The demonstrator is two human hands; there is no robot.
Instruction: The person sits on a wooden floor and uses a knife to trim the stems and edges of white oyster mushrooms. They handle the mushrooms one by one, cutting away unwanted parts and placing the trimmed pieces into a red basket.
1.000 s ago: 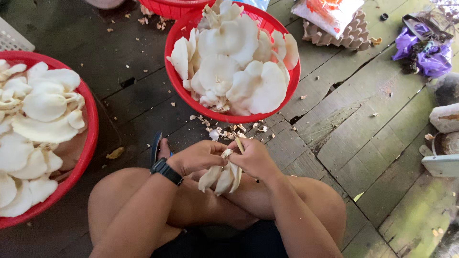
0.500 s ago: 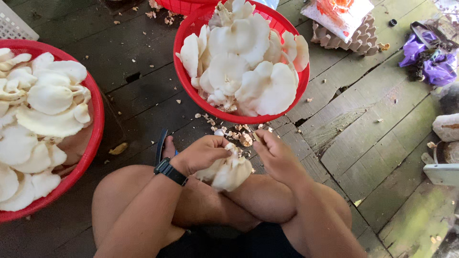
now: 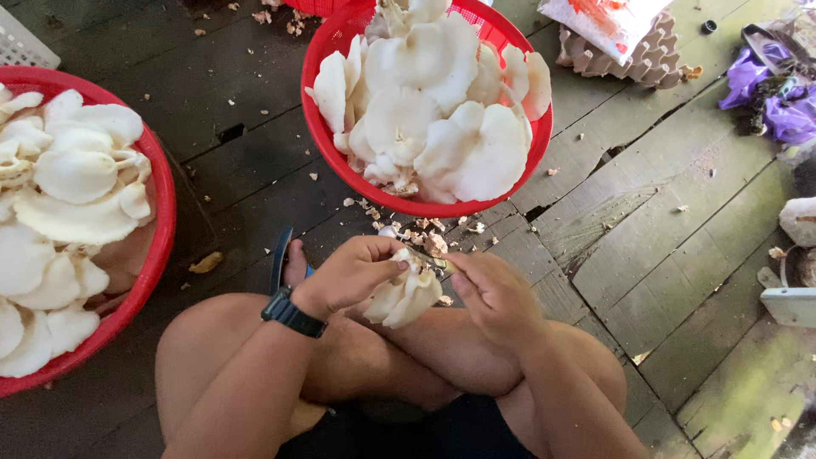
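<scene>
— What have I got in my hands right now?

— My left hand is wrapped around a cluster of white oyster mushrooms, its fingers curled and pinching the stem end, so the caps hang down over my crossed legs. A black wristwatch sits on that wrist.

— And the right?

— My right hand is just beside the cluster, fingers pressed together around a thin blade-like tool whose tip meets the stem base. What the tool is exactly, I cannot tell; most of it is hidden in the grip.

— Where does the cluster sit against the baskets?

— It is held above my lap, near the front rim of the red basket straight ahead, which is heaped with big white mushrooms. A second red basket stands well off to my left, also full of white caps.

— Anything else about?

— Small brownish trimmings lie scattered on the wooden plank floor between the near basket and my hands. A blue sandal shows under my left foot. Far right, a purple bag lies on the planks.
</scene>
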